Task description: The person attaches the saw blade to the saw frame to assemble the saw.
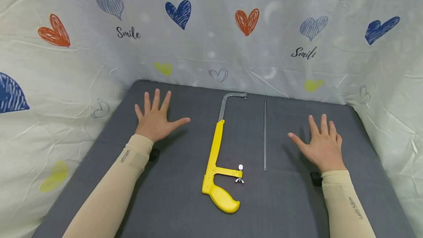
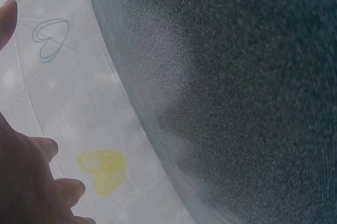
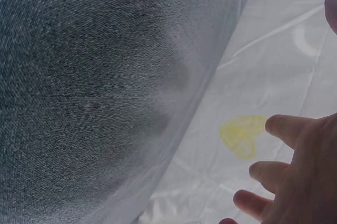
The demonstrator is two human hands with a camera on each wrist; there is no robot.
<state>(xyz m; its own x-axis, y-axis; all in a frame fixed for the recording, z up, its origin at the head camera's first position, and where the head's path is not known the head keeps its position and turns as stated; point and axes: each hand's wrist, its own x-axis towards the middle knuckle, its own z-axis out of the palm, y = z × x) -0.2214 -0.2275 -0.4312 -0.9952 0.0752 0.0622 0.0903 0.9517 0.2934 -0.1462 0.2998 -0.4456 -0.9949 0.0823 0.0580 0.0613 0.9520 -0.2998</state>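
A yellow hacksaw frame [image 1: 214, 150] lies flat on the grey table, its metal front arm [image 1: 223, 106] pointing away and its moulded handle [image 1: 224, 198] toward me. A wing nut [image 1: 239, 180] sits on its lower bracket. To the right of the frame lies a thin straight saw blade [image 1: 265, 135], apart from it. My left hand [image 1: 155, 120] is spread over the table left of the frame, holding nothing. Right of the blade, my right hand [image 1: 324, 148] is likewise spread with nothing in it. Both wrist views show only fingers, cloth and curtain.
The grey-covered table [image 1: 178, 216] ends at a white curtain [image 1: 211, 47] printed with hearts, which rises behind it and along both sides. A small black device [image 1: 316, 179] sits under the right wrist, another [image 1: 154, 154] under the left.
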